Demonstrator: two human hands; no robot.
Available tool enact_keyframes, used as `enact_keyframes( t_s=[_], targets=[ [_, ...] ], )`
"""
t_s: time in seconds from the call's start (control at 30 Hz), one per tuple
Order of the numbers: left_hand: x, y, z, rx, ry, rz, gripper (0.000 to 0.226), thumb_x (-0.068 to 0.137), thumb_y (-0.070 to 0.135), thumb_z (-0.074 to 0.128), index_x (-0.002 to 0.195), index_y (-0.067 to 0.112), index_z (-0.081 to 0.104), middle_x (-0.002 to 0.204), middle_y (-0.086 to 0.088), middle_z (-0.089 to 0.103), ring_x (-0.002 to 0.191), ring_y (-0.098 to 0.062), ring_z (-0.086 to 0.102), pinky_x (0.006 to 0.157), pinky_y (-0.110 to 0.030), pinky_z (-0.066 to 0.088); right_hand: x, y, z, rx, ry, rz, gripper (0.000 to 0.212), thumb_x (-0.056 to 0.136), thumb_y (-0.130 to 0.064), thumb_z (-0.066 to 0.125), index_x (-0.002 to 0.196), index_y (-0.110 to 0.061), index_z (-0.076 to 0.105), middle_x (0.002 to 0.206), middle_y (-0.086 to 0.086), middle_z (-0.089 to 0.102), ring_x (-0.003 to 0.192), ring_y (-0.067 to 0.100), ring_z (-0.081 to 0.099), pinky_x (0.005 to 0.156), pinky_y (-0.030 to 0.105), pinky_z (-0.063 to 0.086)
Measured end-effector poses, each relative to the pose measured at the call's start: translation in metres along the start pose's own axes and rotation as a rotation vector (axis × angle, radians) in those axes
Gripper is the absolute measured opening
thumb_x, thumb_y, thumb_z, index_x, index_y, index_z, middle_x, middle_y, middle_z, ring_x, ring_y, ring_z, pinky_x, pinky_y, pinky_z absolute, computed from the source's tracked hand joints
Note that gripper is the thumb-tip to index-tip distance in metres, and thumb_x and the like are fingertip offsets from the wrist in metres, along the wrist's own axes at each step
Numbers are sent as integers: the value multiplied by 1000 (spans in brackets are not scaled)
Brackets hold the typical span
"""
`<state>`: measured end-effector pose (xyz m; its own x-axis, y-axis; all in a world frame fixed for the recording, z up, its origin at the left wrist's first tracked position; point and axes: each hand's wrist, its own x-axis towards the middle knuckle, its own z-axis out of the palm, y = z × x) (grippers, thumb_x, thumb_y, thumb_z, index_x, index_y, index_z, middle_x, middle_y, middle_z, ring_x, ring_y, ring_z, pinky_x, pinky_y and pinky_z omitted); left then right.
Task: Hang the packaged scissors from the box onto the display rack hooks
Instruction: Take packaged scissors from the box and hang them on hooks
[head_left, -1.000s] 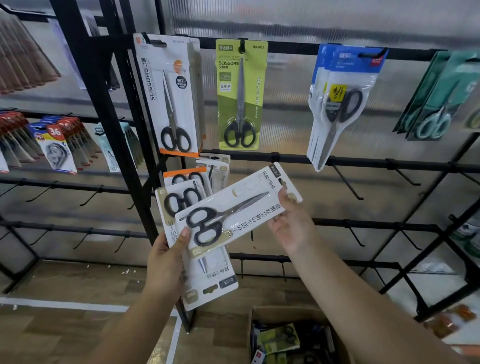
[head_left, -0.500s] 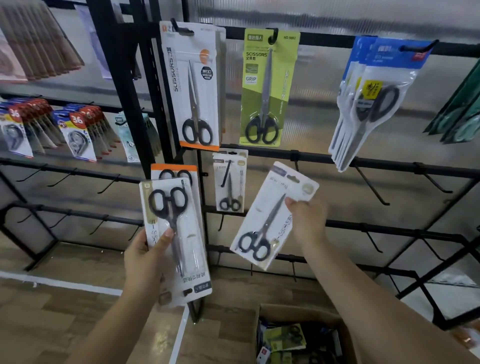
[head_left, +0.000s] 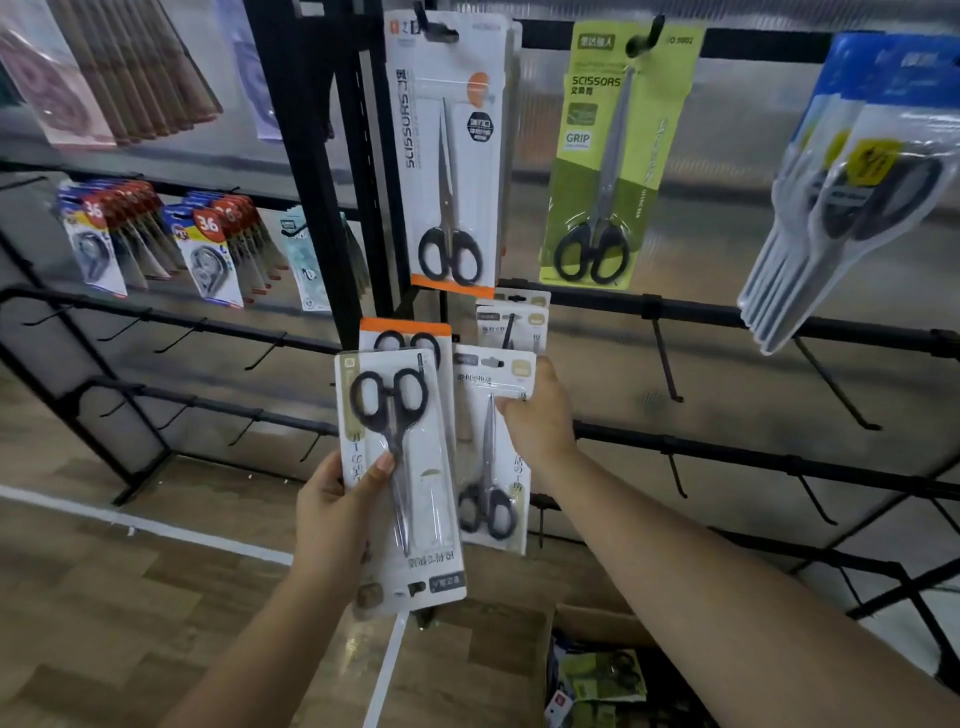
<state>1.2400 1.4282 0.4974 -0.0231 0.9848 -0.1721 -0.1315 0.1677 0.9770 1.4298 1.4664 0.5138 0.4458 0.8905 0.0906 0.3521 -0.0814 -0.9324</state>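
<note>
1. Head view: the left hand (head_left: 337, 514) grips a stack of white carded scissor packs (head_left: 400, 483), thumb pressed across the front one, whose black-handled scissors sit handles-up.
2. The right hand (head_left: 535, 415) pinches the top of a single white carded scissor pack (head_left: 491, 452), held upright, handles down, just beside the stack.
3. Directly behind it, a small white scissor card (head_left: 511, 325) hangs from the black metal display rack (head_left: 727, 319).
4. On the rail above hang a tall white scissor card with an orange base (head_left: 452, 156), a green scissor card (head_left: 613, 161), and, far right, a bunch of blue-topped scissor packs (head_left: 852, 187).
5. Bare black hooks (head_left: 667, 364) jut out to the right of the hands.
6. A brown cardboard box (head_left: 592, 623) sits on the wooden floor below, green packs inside.
7. Left shelves carry red-and-blue correction tape cards (head_left: 208, 249).
</note>
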Motion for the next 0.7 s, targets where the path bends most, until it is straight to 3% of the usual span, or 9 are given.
enact_keyframes(
  t_s=[0.1,0.2,0.3,0.37,0.47,0.53,0.7],
  targets=[
    [8,-3,0,13,-17,2,19,81,20,67,98,13,64,91,-12,71,72,-24,67,54,-30,48,-1,9,0,-30,-7,-39,36,83,8,56,116,-8,52,84,-12,58,78,9,56,59,13,41],
    [16,-5,3,-2,-13,-24,20,82,18,66,101,10,63,93,-14,71,68,-23,65,49,-27,48,-1,16,2,9,-5,-26,40,84,8,57,120,-10,51,91,-11,59,83,7,56,66,6,42],
    [23,-4,5,-17,-30,-39,21,83,18,65,103,9,62,92,-14,71,65,-22,65,46,-24,48,-4,25,6,84,11,-3,39,85,8,58,120,-10,52,101,-2,63,95,13,60,81,18,49],
    [27,-4,6,-9,-51,-39,23,80,21,67,101,11,63,90,-10,73,76,-28,69,59,-36,55,-4,28,7,120,27,-1,37,84,8,58,114,-12,54,105,0,65,101,15,60,88,26,50],
    [31,-4,9,-32,-87,-46,35,70,28,69,99,10,64,91,-10,73,86,-32,70,77,-49,55,-6,28,7,214,39,10,38,84,10,59,105,-21,54,97,-11,63,95,6,60,83,16,49],
    [33,-5,12,-63,-112,-70,35,70,28,70,100,11,65,94,-12,73,88,-35,69,82,-57,53,-7,29,8,269,35,18,41,83,11,59,105,-23,54,98,-12,63,96,3,60,84,17,49],
    [39,-3,21,-125,-123,-103,17,84,14,63,101,13,66,95,-12,73,91,-34,69,83,-53,53,-4,32,11,322,55,-9,55,83,13,58,115,-31,51,108,-6,63,108,14,59,94,25,47]
  ],
)
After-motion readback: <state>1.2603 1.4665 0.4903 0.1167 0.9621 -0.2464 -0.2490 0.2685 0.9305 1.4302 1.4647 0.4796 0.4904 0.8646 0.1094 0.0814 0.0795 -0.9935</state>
